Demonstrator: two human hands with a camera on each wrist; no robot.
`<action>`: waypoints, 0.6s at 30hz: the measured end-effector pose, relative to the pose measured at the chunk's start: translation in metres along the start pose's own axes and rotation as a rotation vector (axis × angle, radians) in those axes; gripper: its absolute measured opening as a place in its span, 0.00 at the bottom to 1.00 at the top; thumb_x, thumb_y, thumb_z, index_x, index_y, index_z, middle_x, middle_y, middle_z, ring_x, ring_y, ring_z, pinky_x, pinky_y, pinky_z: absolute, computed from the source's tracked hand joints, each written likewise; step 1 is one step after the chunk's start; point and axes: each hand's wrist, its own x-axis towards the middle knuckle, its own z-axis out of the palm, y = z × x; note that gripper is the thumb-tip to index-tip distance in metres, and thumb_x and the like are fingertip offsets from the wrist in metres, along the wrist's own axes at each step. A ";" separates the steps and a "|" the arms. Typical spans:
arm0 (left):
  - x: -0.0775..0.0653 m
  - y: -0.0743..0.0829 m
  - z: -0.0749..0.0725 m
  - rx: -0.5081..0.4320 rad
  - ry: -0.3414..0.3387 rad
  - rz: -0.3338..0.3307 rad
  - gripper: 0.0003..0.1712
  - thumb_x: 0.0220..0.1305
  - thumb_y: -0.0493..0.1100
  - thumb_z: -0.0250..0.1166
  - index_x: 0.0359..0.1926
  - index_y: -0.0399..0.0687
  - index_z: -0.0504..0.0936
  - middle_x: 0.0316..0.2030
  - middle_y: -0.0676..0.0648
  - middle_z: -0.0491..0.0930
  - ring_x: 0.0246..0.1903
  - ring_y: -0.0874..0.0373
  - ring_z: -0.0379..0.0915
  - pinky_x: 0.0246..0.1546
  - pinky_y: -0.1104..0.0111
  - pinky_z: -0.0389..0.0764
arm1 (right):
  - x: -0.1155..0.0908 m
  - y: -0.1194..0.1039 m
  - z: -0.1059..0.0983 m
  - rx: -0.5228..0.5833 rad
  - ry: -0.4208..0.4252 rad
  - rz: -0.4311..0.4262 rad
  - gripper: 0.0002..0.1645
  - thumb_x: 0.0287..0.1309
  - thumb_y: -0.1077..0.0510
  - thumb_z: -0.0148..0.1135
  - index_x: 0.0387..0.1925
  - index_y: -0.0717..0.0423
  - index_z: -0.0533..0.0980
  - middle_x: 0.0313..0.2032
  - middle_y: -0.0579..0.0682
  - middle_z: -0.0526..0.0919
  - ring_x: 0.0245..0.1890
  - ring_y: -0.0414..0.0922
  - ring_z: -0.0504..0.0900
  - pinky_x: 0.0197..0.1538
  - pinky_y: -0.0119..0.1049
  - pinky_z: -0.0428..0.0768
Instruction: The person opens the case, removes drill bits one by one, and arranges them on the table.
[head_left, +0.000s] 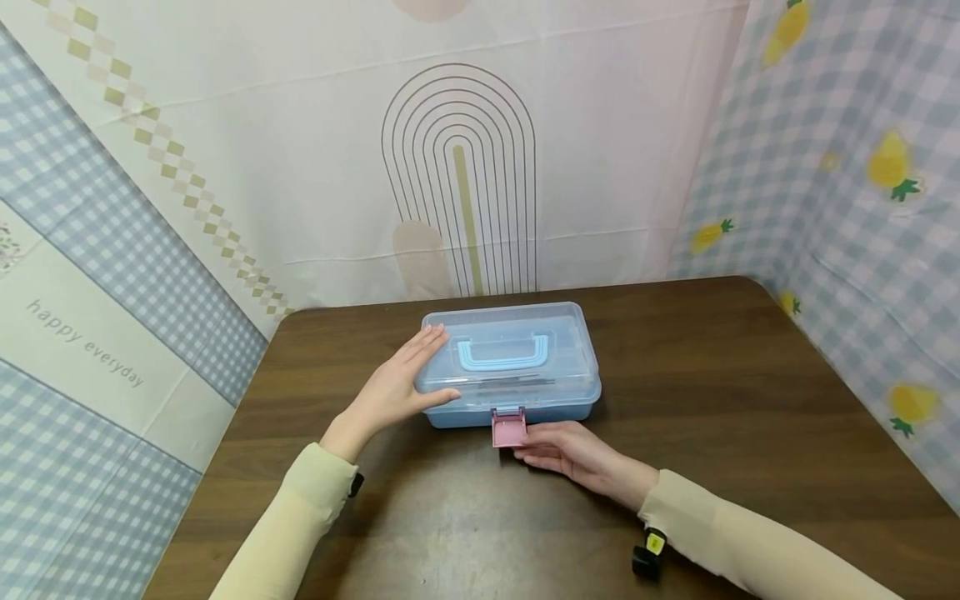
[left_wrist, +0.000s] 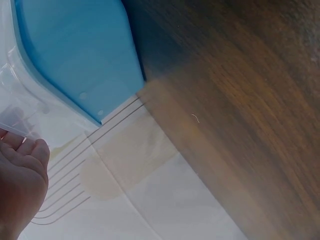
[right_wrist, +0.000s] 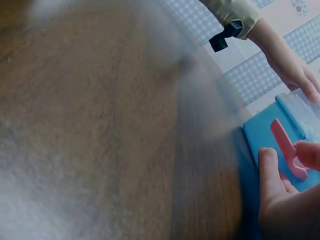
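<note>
A light blue plastic toolbox [head_left: 442,417] with a clear lid [head_left: 495,321] and a folded blue handle [head_left: 504,362] sits on the brown table. My left hand [head_left: 397,379] rests on the lid's left end, fingers and thumb spread; the left wrist view catches only part of this hand [left_wrist: 22,175]. On the front side, a pink latch [head_left: 510,431] sticks outward. The fingers of my right hand [head_left: 573,454] touch its right edge, loosely extended. In the right wrist view a fingertip [right_wrist: 307,154] lies against the latch [right_wrist: 285,140], and another finger [right_wrist: 268,167] stands beside it.
The brown wooden table [head_left: 712,375] extends around the box. Patterned cloth [head_left: 600,150] hangs behind it and along both sides. A black device [head_left: 647,562] is strapped at my right wrist, another [head_left: 356,485] at my left.
</note>
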 end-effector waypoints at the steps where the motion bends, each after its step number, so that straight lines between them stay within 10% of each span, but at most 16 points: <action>1: 0.000 0.000 0.000 0.000 0.001 0.000 0.54 0.59 0.68 0.70 0.78 0.51 0.60 0.77 0.51 0.55 0.77 0.56 0.45 0.72 0.54 0.57 | 0.001 0.001 0.000 -0.007 0.000 0.006 0.28 0.70 0.67 0.55 0.65 0.82 0.63 0.47 0.59 0.85 0.46 0.45 0.86 0.52 0.36 0.82; 18: -0.001 -0.001 0.001 -0.011 0.006 0.003 0.54 0.59 0.66 0.71 0.78 0.50 0.60 0.78 0.51 0.55 0.77 0.56 0.45 0.72 0.55 0.57 | 0.014 0.002 -0.002 -0.284 0.064 -0.013 0.24 0.70 0.65 0.58 0.58 0.83 0.70 0.38 0.60 0.88 0.35 0.41 0.88 0.41 0.33 0.85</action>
